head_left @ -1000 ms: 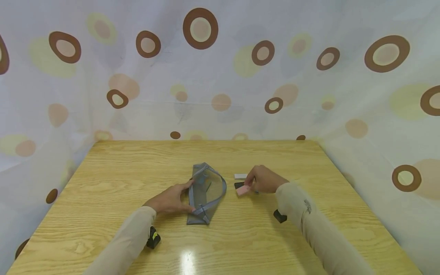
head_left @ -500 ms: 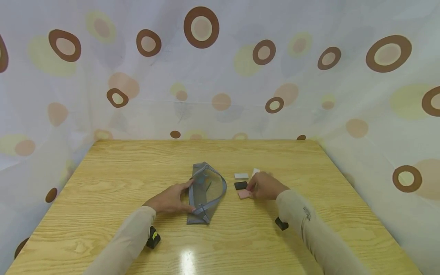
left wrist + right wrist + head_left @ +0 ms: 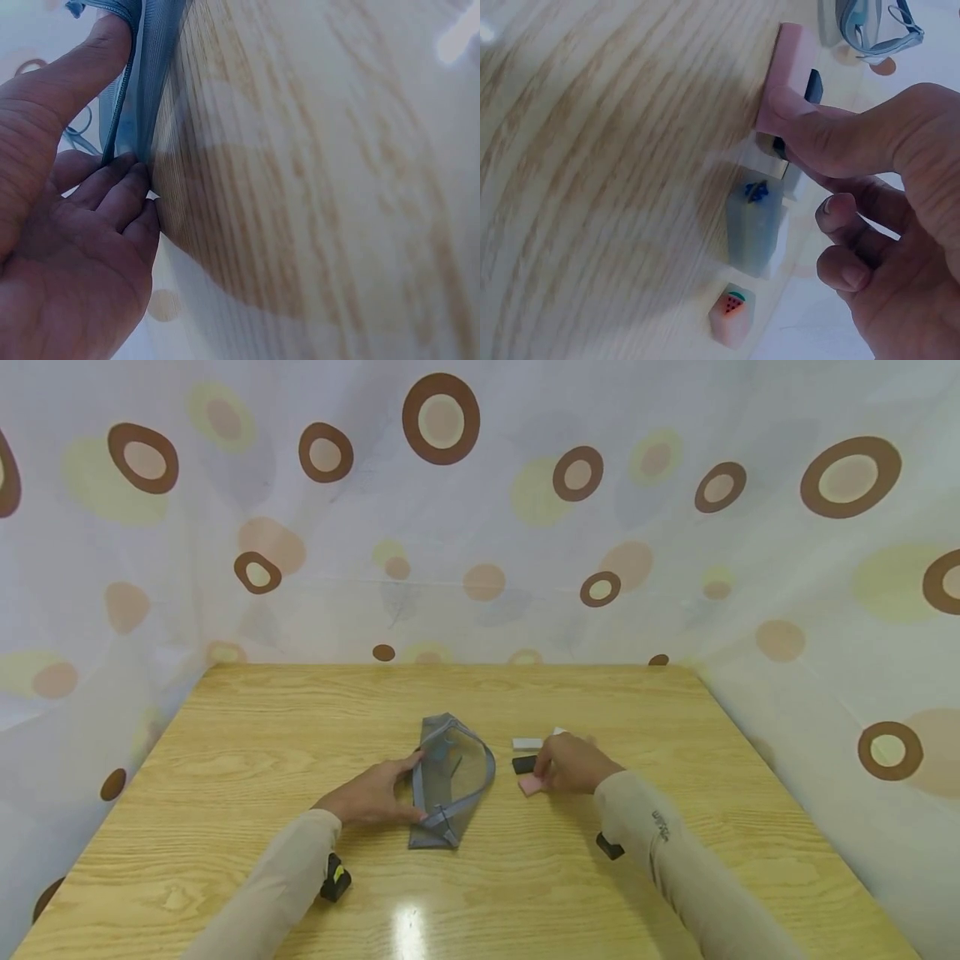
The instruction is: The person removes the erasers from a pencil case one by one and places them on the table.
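Note:
My left hand holds a grey-blue mesh zip pouch by its left edge, thumb and fingers spread apart along its gaping mouth. In the left wrist view, the thumb and curled fingers touch the pouch's fabric. Small bluish and green items show inside but are unclear. To the right, my right hand pinches a pink eraser-like block low over the table. The thumb lies on the pink block in the right wrist view, with a finger behind it partly hidden.
A black block and a white block lie beyond the pink one. Near the right hand stand a pale blue block with a planet print and a small pink block with a watermelon print. Patterned curtain surrounds the wooden table.
The pink block has come down from over the black block to just in front of it. My right hand shifted slightly with it; the left hand and pouch stayed still.

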